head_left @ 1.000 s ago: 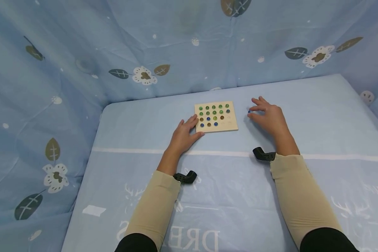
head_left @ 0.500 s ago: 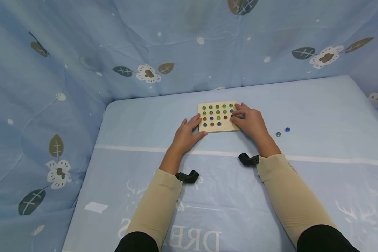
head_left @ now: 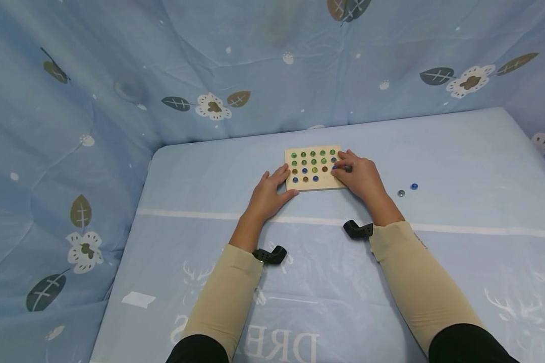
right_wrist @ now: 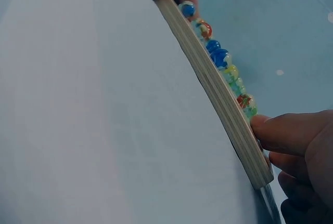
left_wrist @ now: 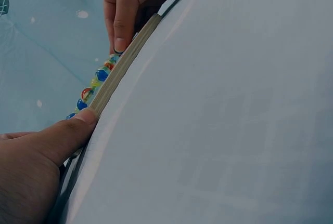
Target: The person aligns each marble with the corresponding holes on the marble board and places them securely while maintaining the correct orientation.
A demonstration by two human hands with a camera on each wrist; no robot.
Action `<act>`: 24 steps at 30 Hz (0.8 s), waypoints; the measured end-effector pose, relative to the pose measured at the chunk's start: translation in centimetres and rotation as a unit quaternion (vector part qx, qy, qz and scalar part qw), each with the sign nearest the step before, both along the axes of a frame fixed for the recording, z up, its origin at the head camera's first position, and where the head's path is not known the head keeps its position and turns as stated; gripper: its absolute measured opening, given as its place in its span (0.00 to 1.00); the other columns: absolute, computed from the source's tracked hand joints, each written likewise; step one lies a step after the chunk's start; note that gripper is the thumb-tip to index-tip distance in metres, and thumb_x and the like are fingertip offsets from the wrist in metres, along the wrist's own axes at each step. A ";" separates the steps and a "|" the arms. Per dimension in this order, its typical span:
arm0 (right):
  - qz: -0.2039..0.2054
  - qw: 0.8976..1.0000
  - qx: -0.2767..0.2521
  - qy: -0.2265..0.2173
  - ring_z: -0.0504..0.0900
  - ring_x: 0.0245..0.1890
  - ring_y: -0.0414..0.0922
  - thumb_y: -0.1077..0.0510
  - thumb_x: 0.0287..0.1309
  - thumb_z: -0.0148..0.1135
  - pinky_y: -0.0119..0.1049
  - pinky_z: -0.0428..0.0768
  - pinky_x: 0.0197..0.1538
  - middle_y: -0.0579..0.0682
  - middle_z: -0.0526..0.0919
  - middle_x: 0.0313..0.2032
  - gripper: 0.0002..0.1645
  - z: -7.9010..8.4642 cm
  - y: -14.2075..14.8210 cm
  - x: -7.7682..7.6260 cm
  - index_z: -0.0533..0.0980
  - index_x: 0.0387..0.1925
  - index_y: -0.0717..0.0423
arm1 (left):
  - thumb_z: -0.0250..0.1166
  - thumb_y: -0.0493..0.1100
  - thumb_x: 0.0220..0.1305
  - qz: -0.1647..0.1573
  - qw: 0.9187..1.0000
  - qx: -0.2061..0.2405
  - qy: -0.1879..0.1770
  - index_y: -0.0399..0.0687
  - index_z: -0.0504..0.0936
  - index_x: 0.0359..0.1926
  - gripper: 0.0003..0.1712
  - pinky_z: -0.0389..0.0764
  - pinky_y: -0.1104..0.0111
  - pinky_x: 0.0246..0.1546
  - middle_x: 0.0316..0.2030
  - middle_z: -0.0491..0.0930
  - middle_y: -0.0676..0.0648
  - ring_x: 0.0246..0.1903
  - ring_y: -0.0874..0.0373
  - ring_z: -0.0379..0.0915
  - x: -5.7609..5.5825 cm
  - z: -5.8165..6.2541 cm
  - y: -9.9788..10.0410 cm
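A pale wooden board [head_left: 329,182] lies on the table, bearing rows of green, blue, yellow and reddish-brown glass marbles. At its left front corner, my left hand [head_left: 267,195] touches the left side with extended fingers, and its thumb [left_wrist: 78,121] presses the front edge. My right hand [head_left: 362,175] is over the board's right side, pinching a blue marble [head_left: 334,167] between thumb and fingertips at the end of the third row. The fingers mostly cover that marble. In the right wrist view, the right thumb [right_wrist: 283,129] is close against the marbles above the board's edge [right_wrist: 218,99].
Two loose marbles, a blue one [head_left: 414,186] and a grey-green one [head_left: 401,193], lie on the table right of my right wrist. A white patch [head_left: 138,299] is at the left front. Blue patterned cloth [head_left: 263,65] hangs behind the table.
My right hand has moved left with the blue marble, from beside the board to its right side, uncovering two loose marbles. Over the last half second it stays nearly still. The left hand keeps its place.
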State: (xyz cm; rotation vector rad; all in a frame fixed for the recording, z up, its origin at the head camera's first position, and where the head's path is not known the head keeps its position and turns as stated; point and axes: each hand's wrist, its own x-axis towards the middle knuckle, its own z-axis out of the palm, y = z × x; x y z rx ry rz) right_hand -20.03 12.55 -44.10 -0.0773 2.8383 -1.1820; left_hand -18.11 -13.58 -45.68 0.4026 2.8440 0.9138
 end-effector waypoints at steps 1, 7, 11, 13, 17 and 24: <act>0.000 1.000 0.000 0.000 0.57 0.75 0.49 0.51 0.62 0.66 0.54 0.56 0.76 0.49 0.68 0.70 0.21 0.0 0.0 0.0 0.82 0.53 0.57 | 0.66 0.60 0.63 0.001 1.000 -0.001 0.000 0.54 0.62 0.74 0.42 0.42 0.65 0.79 0.75 0.55 0.60 0.74 0.64 0.51 0.0 0.0 0.0; -0.002 1.000 -0.008 -0.006 0.56 0.76 0.48 0.51 0.63 0.65 0.53 0.56 0.76 0.49 0.67 0.70 0.21 0.0 0.1 0.0 0.82 0.53 0.57 | 0.67 0.59 0.63 0.002 1.000 -0.002 0.005 0.53 0.63 0.73 0.42 0.42 0.65 0.78 0.75 0.56 0.59 0.74 0.63 0.51 0.0 0.0 0.1; -0.002 1.000 -0.013 -0.011 0.56 0.76 0.47 0.50 0.63 0.65 0.53 0.56 0.77 0.48 0.67 0.71 0.22 0.0 0.1 0.1 0.82 0.54 0.57 | 0.67 0.59 0.63 -0.001 1.000 -0.005 0.015 0.51 0.64 0.73 0.42 0.41 0.67 0.78 0.74 0.57 0.58 0.74 0.64 0.53 0.0 -0.1 0.1; -0.001 1.000 -0.014 -0.012 0.56 0.76 0.47 0.50 0.63 0.64 0.53 0.56 0.77 0.48 0.67 0.71 0.22 0.0 0.1 0.1 0.81 0.54 0.57 | 0.67 0.59 0.63 0.001 1.000 -0.006 0.016 0.51 0.64 0.73 0.42 0.41 0.67 0.78 0.74 0.57 0.58 0.73 0.64 0.53 0.0 -0.1 0.1; -0.001 1.000 -0.012 -0.015 0.55 0.76 0.47 0.50 0.63 0.64 0.53 0.55 0.77 0.48 0.66 0.71 0.22 -0.1 0.2 0.0 0.81 0.54 0.57 | 0.67 0.59 0.63 0.002 1.000 -0.006 0.014 0.52 0.64 0.73 0.42 0.42 0.67 0.78 0.74 0.57 0.59 0.73 0.64 0.53 0.0 -0.2 0.2; -0.004 1.000 -0.011 -0.021 0.55 0.76 0.47 0.49 0.64 0.64 0.52 0.54 0.77 0.48 0.66 0.71 0.22 -0.1 0.1 -0.1 0.81 0.55 0.56 | 0.67 0.58 0.63 0.004 1.000 -0.005 0.008 0.53 0.63 0.73 0.42 0.42 0.66 0.78 0.75 0.56 0.59 0.74 0.64 0.52 0.0 -0.1 0.2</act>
